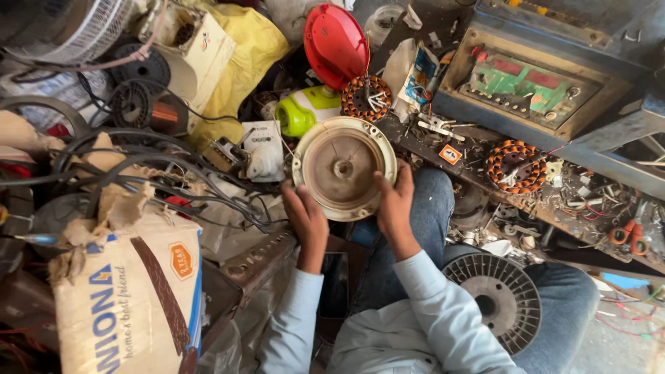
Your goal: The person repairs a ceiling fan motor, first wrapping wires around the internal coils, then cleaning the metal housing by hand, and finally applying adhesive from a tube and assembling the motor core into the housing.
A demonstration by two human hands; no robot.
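Both hands clamp the round motor cover [343, 168]: left hand [307, 220] on its lower left rim, fingers curled under the edge, right hand [394, 206] on the lower right rim, thumb lying over the pale outer ring. Grip is closed on the cover on both sides; it is held up over the lap, above the blue-jeaned knee [431, 208], dusty inner face and centre hub turned toward the camera. Judgement: for a steady hold the hands want to sit opposite each other across the rim, as they nearly do, with fingers kept off the centre bore and the cover kept level so grit does not fall inward. Just beyond the cover, a green-and-white plastic housing [305, 109], a red fan cover [335, 43] and a copper-wound stator [366, 98]. A second orange-wound stator [515, 165] lies on the cluttered bench [485, 181] to the right. A ribbed grey wire spool [500, 298] rests against the right thigh. Black cables [138, 166] and a printed sack [131, 298] crowd the left; keep elbows in.
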